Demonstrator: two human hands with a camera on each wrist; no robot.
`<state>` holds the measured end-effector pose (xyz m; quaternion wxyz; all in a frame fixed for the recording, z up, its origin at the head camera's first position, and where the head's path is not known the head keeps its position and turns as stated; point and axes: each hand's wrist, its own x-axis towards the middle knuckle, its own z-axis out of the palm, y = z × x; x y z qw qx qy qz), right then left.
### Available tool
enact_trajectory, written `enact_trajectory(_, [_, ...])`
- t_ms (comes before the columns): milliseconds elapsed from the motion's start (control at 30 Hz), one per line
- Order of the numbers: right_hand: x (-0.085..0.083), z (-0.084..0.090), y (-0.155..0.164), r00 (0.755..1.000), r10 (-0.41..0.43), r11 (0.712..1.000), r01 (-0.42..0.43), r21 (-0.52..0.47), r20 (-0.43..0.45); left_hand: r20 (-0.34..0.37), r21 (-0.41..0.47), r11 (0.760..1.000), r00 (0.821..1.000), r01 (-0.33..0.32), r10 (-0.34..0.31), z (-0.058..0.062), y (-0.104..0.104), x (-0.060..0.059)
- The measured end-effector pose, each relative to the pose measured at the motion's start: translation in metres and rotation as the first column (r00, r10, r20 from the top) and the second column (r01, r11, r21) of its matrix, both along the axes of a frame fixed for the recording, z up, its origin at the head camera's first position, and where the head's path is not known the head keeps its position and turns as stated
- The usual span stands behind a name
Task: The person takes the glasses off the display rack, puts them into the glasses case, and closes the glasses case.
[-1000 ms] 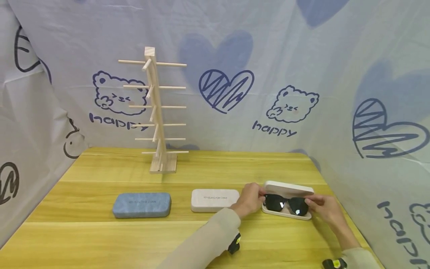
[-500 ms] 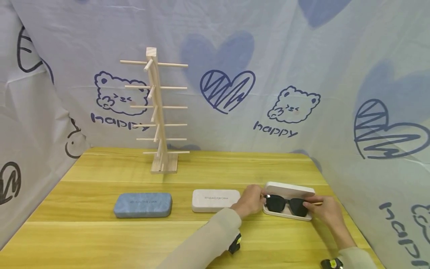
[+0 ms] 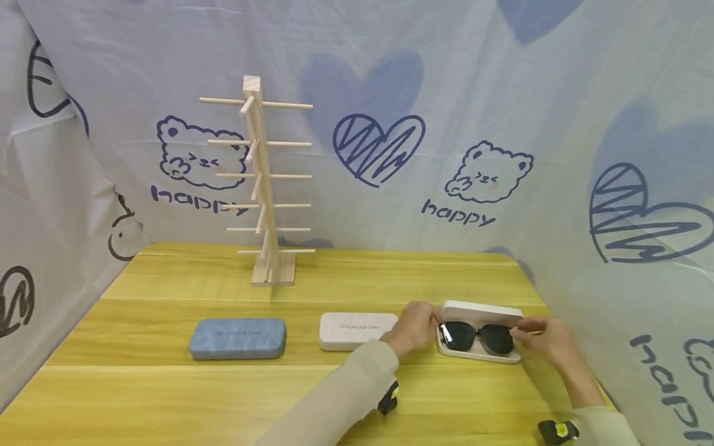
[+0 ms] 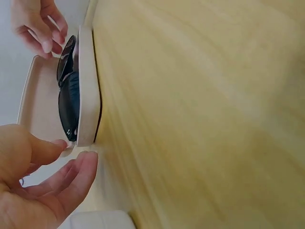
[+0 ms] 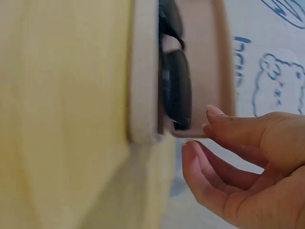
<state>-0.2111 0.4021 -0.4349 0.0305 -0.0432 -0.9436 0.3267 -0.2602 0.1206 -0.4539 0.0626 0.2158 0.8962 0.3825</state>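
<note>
A pair of dark sunglasses (image 3: 494, 339) lies in the opened white glasses case (image 3: 482, 357), lenses facing up and forward, with the lid (image 3: 480, 311) tilted back behind them. At the case's left end is my left hand (image 3: 414, 328); in the left wrist view its thumb tip is right at the case corner, and a gap parts thumb from fingers. My right hand (image 3: 549, 342) is at the right end. The right wrist view shows its thumb and fingers (image 5: 195, 162) apart, close by the lid's corner, with nothing between them.
A second white case (image 3: 357, 329), closed, lies just left of my left hand. Farther left is a closed blue case (image 3: 237, 339). Behind them stands a wooden rack (image 3: 262, 186) with several pegs. Printed cloth (image 3: 379, 248) hangs around the table (image 3: 195, 396).
The sunglasses, held at both ends before, now sit lower in the case. My right fingers have drawn back from the right lens, and the left fingers have loosened too.
</note>
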Motion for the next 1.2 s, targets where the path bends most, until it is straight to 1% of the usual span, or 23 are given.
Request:
enact_trajectory(67, [0.001,0.007,0.003,1.000,-0.023,1.000,0.023,-0.006,0.000,0.021,0.003,1.000,1.000,-0.019,0.019,0.002,-0.001,-0.001])
enact_trajectory(133, [0.001,0.014,0.005,0.999,-0.051,0.998,0.052,-0.042,0.018,0.045,0.019,0.999,0.998,-0.040,0.039,0.005,-0.002,-0.003])
enact_trajectory(200, [0.000,0.018,0.006,0.997,-0.058,0.994,0.062,-0.085,0.045,0.062,0.035,0.998,0.997,-0.055,0.053,0.006,-0.001,-0.004])
enact_trajectory(267, [-0.002,0.020,0.006,0.995,-0.041,0.987,0.056,-0.153,0.096,0.067,0.040,0.997,0.996,-0.065,0.062,0.006,0.000,-0.005])
enact_trajectory(333, [-0.005,0.019,0.004,0.986,-0.006,0.978,0.041,-0.206,0.167,0.103,0.048,0.996,0.993,-0.070,0.065,0.007,0.003,-0.005])
enact_trajectory(433, [-0.008,0.015,0.000,0.963,0.048,0.969,0.020,-0.247,0.267,0.136,0.041,0.996,0.988,-0.075,0.068,0.009,0.007,-0.002])
enact_trajectory(500, [-0.010,0.011,-0.002,0.952,0.059,0.967,0.021,-0.255,0.301,0.161,0.045,0.996,0.984,-0.082,0.074,0.009,0.010,0.000])
enact_trajectory(567, [-0.011,0.008,-0.004,0.952,0.057,0.968,0.022,-0.251,0.302,0.168,0.053,0.994,0.982,-0.093,0.083,0.010,0.011,0.001])
enact_trajectory(700, [-0.014,0.005,-0.005,0.960,0.048,0.967,0.024,-0.255,0.274,0.207,0.112,0.986,0.973,-0.122,0.097,0.014,0.012,0.004])
enact_trajectory(800, [-0.015,0.003,-0.005,0.963,0.048,0.965,0.025,-0.262,0.265,0.177,0.102,0.988,0.979,-0.118,0.099,0.015,0.013,0.005])
enact_trajectory(933, [-0.016,0.000,-0.002,0.964,0.066,0.956,0.013,-0.294,0.258,0.113,0.046,0.993,0.989,-0.104,0.099,0.015,0.013,0.006])
enact_trajectory(1100, [-0.014,-0.001,0.003,0.963,0.137,0.930,-0.044,-0.365,0.233,0.159,0.073,0.990,0.982,-0.119,0.106,0.016,0.011,0.008])
enact_trajectory(1200, [-0.012,-0.002,0.006,0.960,0.176,0.909,-0.074,-0.410,0.217,0.191,0.096,0.988,0.977,-0.118,0.098,0.016,0.009,0.009])
